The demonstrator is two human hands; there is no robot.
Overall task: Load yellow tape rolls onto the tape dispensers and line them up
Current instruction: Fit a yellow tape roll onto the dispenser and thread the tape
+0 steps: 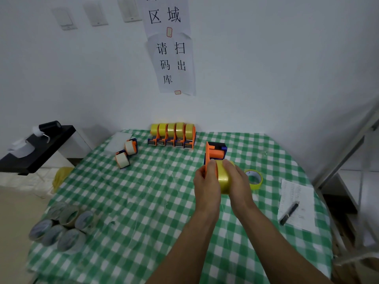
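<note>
A yellow tape roll [224, 179] sits between both hands above the table's middle right. My left hand [206, 182] grips the orange and blue dispenser [211, 158] that the roll is against. My right hand [238, 177] wraps round the roll from the right. Another empty orange and blue dispenser [218, 150] stands just behind them. Several loaded dispensers with yellow rolls [171, 136] stand in a row by the wall. A loose yellow roll [254, 179] lies flat to the right of my hands.
Two dispensers with white rolls [126, 153] lie at the back left. Several grey-wrapped rolls [61, 228] cluster at the front left edge of the green checked table [143, 201]. A paper sheet with a black pen [290, 213] lies at the right. A black side shelf [39, 150] stands left.
</note>
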